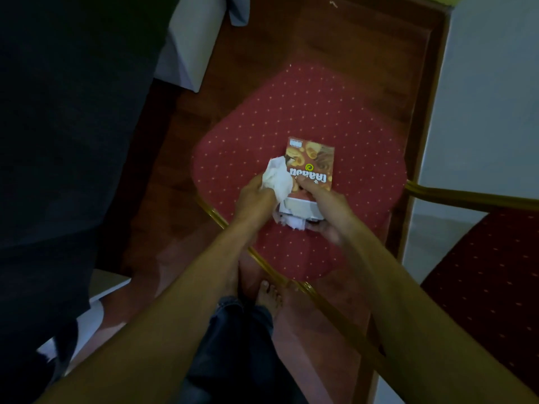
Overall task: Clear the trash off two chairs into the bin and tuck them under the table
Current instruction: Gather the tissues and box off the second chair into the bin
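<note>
A red dotted chair seat [306, 112] with a gold frame fills the middle of the head view. On it lies a snack box [316, 161] printed with pastries. My right hand [329, 211] grips the box's near, open end. My left hand [255, 196] holds a crumpled white tissue [277, 177] against the box's left side. More white paper [291, 221] pokes out under the box's near end. A second, darker red chair [490, 272] shows at the right edge.
A white tablecloth [189, 48] hangs at the upper left, next to a large dark shape on the left. A pale wall [481, 97] stands to the right. My bare feet [269, 295] rest on the reddish floor below the chair's front rail.
</note>
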